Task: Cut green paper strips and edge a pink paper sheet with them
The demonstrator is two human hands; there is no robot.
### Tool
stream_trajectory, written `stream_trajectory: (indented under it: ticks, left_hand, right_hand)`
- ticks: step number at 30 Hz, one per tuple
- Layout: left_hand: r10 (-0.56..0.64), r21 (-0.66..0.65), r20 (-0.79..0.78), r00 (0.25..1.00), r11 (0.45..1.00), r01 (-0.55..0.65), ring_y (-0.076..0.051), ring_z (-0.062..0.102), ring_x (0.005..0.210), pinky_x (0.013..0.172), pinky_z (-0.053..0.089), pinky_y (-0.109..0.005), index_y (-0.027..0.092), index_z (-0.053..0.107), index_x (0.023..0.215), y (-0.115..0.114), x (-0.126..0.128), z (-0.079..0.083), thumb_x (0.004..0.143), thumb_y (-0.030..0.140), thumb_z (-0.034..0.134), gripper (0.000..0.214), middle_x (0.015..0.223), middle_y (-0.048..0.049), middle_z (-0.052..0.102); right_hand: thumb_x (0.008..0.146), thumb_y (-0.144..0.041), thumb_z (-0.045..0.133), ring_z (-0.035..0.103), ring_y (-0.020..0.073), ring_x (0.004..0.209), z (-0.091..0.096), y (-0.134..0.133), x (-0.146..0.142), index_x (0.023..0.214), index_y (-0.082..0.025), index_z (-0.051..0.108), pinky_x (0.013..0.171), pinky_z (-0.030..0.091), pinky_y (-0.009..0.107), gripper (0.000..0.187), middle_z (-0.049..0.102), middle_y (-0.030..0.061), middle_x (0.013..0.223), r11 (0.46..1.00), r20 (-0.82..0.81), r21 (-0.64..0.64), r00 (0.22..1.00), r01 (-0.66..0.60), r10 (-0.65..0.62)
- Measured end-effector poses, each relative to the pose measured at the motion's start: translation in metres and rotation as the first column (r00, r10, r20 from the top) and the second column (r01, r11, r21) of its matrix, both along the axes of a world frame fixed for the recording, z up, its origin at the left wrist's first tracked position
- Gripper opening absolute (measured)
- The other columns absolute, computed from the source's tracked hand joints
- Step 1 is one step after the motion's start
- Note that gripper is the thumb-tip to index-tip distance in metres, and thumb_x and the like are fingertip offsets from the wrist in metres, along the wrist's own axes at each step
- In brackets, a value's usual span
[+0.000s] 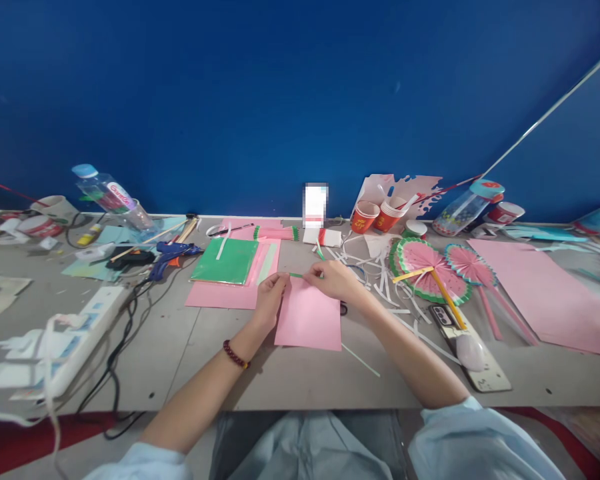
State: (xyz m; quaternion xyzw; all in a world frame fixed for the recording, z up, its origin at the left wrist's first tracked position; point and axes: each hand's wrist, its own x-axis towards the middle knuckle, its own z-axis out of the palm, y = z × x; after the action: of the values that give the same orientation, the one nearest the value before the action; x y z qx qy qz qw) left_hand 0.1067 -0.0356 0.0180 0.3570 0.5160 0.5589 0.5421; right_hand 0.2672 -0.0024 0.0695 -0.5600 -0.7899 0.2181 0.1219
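Observation:
A pink sheet of paper [310, 317] lies in front of me, with a narrow green strip [296, 275] along its far edge. My left hand [273, 297] is closed in a pinch at the sheet's far left corner. Towards the right of that same edge, my right hand [333, 279] pinches the paper and strip between thumb and fingers. The fingertips cover parts of the strip. A thin pale strip [361, 361] pokes out from under the sheet's lower right. Just left of the hands is a green paper pack [225, 261] on pink sheets [215, 295].
White paper scraps [385, 287], watermelon-patterned paper fans [420, 267], a yellow utility knife [447, 297] and a phone [487, 367] lie at right. Red paper cups [365, 217] stand behind. A blue glue gun [173, 257], cables and a power strip [87, 340] occupy the left.

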Motion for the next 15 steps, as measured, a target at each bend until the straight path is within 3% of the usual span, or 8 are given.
stream_trajectory:
  ticks: [7, 10, 15]
  left_hand:
    - [-0.008, -0.018, 0.059, 0.998, 1.0, 0.009, -0.006, 0.029, 0.048, 0.047, 0.024, -0.021, 0.017, 0.047, 0.055, 0.0022, -0.0013, -0.0023, 0.067, 0.038, 0.067, 0.031, 0.05, 0.0069, 0.035]
    - [-0.008, -0.036, 0.123, 0.992, 0.999, 0.012, -0.006, 0.03, 0.046, 0.046, 0.024, -0.021, 0.017, 0.047, 0.056, 0.0033, -0.0019, -0.0033, 0.065, 0.037, 0.069, 0.031, 0.05, 0.0072, 0.035]
    - [0.006, -0.037, 0.195, 0.981, 0.999, 0.001, -0.007, 0.034, 0.046, 0.046, 0.025, -0.021, 0.017, 0.047, 0.056, 0.0032, -0.0019, -0.0012, 0.063, 0.033, 0.069, 0.028, 0.05, 0.007, 0.039]
  right_hand:
    - [0.083, -0.046, 0.053, 0.058, 0.0169, 0.071, -0.0009, 0.0016, -0.0004, 0.073, -0.021, 0.064, 0.057, 0.032, 0.025, 0.029, 0.066, 0.0036, 0.075, 0.998, 0.037, 0.019, 0.998, 0.058, -0.058]
    - [0.079, -0.048, 0.058, 0.058, 0.0167, 0.072, 0.001, 0.0024, 0.0011, 0.083, -0.021, 0.064, 0.057, 0.032, 0.024, 0.028, 0.065, 0.0027, 0.078, 0.995, 0.03, 0.037, 0.995, 0.096, -0.097]
    - [0.082, -0.04, 0.056, 0.058, 0.0144, 0.069, 0.0027, 0.0046, 0.0048, 0.09, -0.023, 0.068, 0.058, 0.033, 0.023, 0.023, 0.065, 0.0013, 0.077, 1.0, 0.001, -0.007, 1.0, 0.017, -0.017]
